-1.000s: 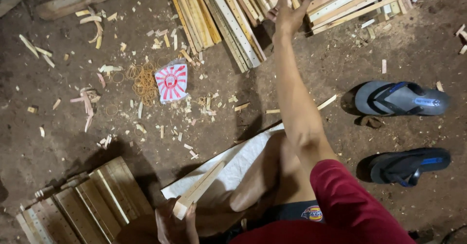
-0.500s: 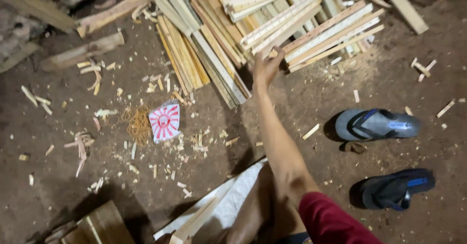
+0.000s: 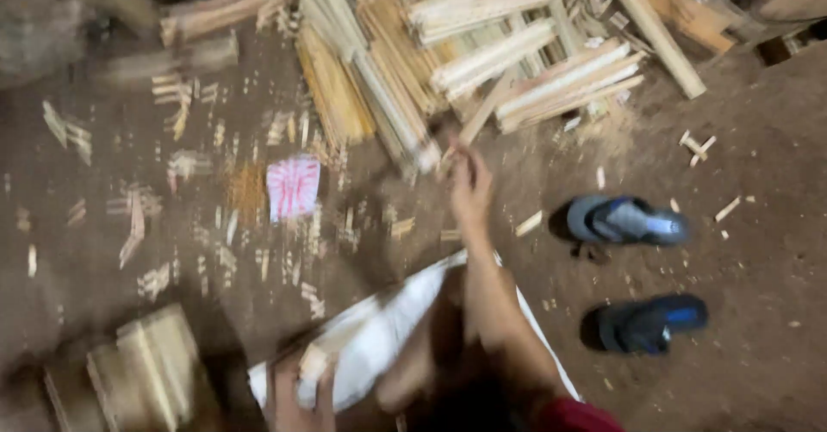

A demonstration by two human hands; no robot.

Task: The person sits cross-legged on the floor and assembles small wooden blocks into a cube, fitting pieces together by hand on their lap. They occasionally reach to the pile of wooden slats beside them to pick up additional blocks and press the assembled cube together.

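Motion blur softens everything. One wooden slat (image 3: 482,111) is gripped at its near end by the right hand (image 3: 469,182), at the near edge of the slat pile (image 3: 517,62). Nearer than that pile, over a white sack (image 3: 379,341), a short wood block (image 3: 314,365) is clasped by the left hand (image 3: 297,393).

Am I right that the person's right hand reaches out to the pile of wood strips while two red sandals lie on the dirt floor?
Not quite: the sandals are blue, not red, as the head view shows. The right hand does reach out to the pile of wood strips on the dirt floor.
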